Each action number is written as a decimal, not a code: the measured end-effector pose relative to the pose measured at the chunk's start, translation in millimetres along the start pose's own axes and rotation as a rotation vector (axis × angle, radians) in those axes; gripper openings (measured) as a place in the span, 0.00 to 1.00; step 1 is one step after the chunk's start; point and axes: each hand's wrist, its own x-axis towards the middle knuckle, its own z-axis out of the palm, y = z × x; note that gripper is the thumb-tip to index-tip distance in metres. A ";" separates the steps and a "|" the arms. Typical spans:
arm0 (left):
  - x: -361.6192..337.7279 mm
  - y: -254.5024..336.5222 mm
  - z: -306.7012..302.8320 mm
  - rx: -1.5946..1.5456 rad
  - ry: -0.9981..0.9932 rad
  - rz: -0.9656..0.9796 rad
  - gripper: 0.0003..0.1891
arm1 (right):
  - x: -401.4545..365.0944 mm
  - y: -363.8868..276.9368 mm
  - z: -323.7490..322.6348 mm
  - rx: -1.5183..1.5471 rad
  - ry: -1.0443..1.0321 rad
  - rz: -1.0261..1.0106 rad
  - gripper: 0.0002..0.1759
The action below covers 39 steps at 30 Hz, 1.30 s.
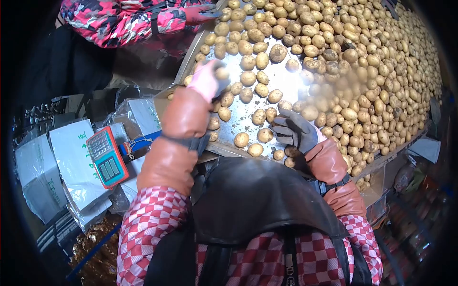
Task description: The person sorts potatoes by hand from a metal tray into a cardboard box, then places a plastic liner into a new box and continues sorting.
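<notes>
Loose potatoes appear mid-handling: the left grip blurs at one potato, hold unclear, while the right grip, fingers apart, would need careful closing among those just beside it.

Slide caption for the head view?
Left hand and right hand, both gloved, among potatoes spread and heaped on a shiny table.

Looks like a work place for food | shown by a huge heap of potatoes on a metal table | by a red scale with number keys, near big white boxes | by another person's bright sleeve next to the table
</notes>
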 end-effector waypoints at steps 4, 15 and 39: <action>-42.8 -136.9 -22.6 -0.273 0.138 -0.131 0.24 | -3.0 -5.2 -2.7 -0.075 -0.076 -0.024 0.33; -32.5 -2.4 46.5 0.487 -0.208 0.170 0.17 | 2.6 -9.0 12.4 -0.135 -0.017 0.016 0.27; -41.7 44.4 130.2 0.576 -0.314 0.356 0.32 | 13.3 4.6 -24.7 0.045 0.204 -0.223 0.23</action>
